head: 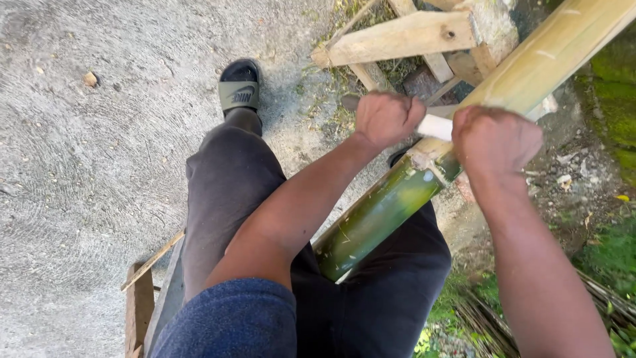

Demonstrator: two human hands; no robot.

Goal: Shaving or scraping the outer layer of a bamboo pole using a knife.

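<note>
A thick bamboo pole (pixel 397 199) runs diagonally from my lap up to the top right; its near part is green, its far part (pixel 556 53) is scraped pale yellow. Both my hands grip a pale-handled tool (pixel 435 126) laid across the pole where green meets yellow. My left hand (pixel 386 117) is closed on the tool's left end. My right hand (pixel 493 140) is closed on its right end, over the pole. The blade itself is hidden under my hands.
A rough wooden frame (pixel 404 36) supports the pole at the top. My leg in dark trousers (pixel 232 185) ends in a slide sandal (pixel 240 87) on the concrete ground (pixel 99 166). A wooden bench edge (pixel 140 305) lies lower left; mossy ground (pixel 613 86) on the right.
</note>
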